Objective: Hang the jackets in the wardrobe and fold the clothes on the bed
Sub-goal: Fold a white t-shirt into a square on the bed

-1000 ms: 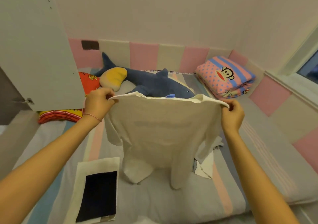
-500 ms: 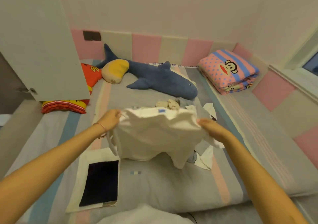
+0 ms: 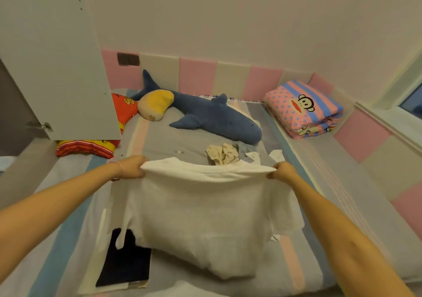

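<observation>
Both hands pinch the white T-shirt point(image 3: 205, 214) by its shoulders, left hand point(image 3: 131, 167) and right hand point(image 3: 282, 171) clenched on soft, loosely woven cotton. It hangs spread wide over the striped bed point(image 3: 342, 182), hem sagging onto the sheet.

A white shirt point(image 3: 205, 214) fills the middle of the frame, spread wide and held up by its top edge over the bed. Just above it, a small heap of clothes point(image 3: 237, 155) lies crumpled, maybe socks. At the lower left lies a folded white-and-black piece point(image 3: 123, 262).
</observation>
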`<state>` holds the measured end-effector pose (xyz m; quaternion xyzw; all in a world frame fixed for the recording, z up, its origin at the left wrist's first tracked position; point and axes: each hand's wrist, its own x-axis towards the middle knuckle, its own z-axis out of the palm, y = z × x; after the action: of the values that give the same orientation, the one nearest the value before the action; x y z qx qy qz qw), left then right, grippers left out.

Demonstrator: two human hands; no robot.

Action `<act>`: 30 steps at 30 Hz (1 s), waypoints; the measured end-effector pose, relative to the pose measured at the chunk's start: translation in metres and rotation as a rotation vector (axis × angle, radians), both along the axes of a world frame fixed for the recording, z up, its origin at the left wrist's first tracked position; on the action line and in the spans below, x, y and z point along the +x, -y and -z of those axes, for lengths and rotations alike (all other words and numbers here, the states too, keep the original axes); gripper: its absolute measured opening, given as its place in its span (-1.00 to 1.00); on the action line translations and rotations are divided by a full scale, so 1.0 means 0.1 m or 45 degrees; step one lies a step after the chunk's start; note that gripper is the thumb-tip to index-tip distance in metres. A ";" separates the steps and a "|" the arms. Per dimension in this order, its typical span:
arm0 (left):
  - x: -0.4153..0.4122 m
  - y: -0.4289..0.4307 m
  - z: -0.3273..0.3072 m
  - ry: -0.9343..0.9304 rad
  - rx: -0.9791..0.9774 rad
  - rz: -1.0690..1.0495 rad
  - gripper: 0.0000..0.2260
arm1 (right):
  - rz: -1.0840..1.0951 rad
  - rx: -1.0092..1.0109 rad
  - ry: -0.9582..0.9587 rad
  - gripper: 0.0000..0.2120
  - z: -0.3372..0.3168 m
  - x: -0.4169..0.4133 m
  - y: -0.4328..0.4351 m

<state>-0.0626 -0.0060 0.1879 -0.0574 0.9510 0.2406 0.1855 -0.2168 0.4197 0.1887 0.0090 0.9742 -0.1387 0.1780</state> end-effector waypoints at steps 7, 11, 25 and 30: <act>-0.75 0.18 -1.13 -0.922 -0.059 -0.592 -0.80 | 0.402 -0.645 -0.714 -0.69 -0.97 -0.69 0.41; -1.00 0.36 -1.87 -1.166 -0.186 -0.654 -0.81 | 0.496 -1.222 -0.768 -0.70 -1.64 -0.94 0.62; -0.51 0.67 -0.62 -0.721 -0.165 -0.443 -0.79 | 0.188 -0.731 -0.450 -0.62 -0.43 -0.60 0.34; 0.01 0.74 0.81 -0.194 -0.064 -0.550 -0.70 | 0.085 -0.448 -0.026 -0.74 0.62 -0.20 0.29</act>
<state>-0.0612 -0.0800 0.1067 -0.2458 0.9336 0.2547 0.0557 -0.2366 0.3905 0.1269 0.0085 0.9357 -0.3131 0.1623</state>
